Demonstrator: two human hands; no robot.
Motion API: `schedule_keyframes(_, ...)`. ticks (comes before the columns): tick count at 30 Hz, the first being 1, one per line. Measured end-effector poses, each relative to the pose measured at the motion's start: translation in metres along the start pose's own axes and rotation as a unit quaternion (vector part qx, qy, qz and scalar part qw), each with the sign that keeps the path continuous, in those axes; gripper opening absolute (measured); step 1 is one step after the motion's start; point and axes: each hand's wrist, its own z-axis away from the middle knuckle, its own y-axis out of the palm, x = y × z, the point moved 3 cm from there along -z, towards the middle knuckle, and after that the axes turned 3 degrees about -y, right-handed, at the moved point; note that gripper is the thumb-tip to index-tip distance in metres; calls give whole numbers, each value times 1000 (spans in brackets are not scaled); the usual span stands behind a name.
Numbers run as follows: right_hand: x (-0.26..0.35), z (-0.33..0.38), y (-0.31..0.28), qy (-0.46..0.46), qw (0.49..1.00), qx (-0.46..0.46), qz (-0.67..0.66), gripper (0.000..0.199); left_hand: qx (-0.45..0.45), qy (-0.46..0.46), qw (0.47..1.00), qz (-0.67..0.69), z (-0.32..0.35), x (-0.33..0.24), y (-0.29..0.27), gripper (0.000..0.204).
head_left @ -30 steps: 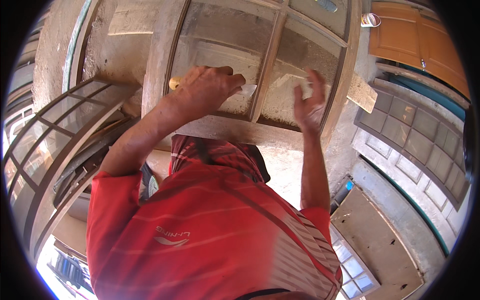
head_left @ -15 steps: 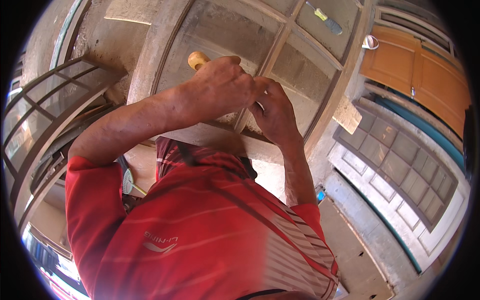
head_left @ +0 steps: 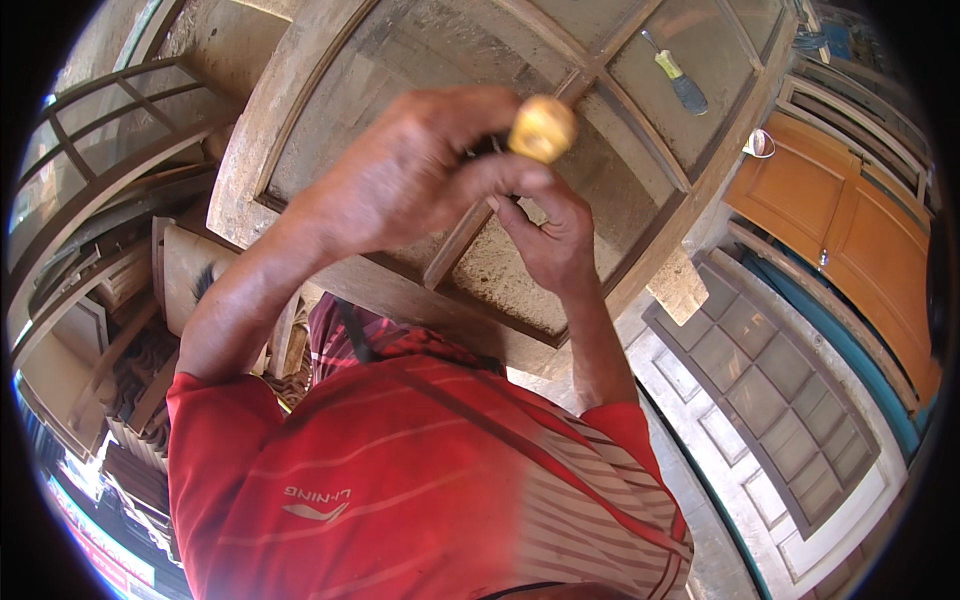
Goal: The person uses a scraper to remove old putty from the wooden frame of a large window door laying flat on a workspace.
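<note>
The tool [head_left: 542, 128] could slip and nick the right hand [head_left: 555, 235] or crack a pane [head_left: 510, 275], the hands being so close.
Above the frame [head_left: 440, 310], the left hand [head_left: 410, 170] curls round the yellow-handled tool; the right's thumb and fingertips nearly meet beside it, though blur and overlap mean I cannot tell whether they grip it.

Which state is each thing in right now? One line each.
Left hand: curled by the yellow handle, blurred
Right hand: raised, meeting the left hand; grip unclear
Yellow handle: raised above the frame, rest of tool hidden
Frame: glazed, panes dirty
Screwdriver: lying on a pane, unheld
Bucket: contents not visible
Orange doors: look shut
White door: partly covered by a paned panel
</note>
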Motion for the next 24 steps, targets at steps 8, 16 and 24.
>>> schedule_keyframes(8, -7, -83, -66, 81, 978, 0, 191, 22, -145, 136, 977, -72, -9, 1, -8, 51)
schedule_keyframes(16, -56, -137, -97, 39, 984, 10, 176, 26, -381, -9, 894, -237, 97, 105, -109, 36)
schedule_keyframes(24, -59, -132, -89, 38, 962, 84, 256, 24, -444, -60, 847, -285, 128, 148, -124, 33)
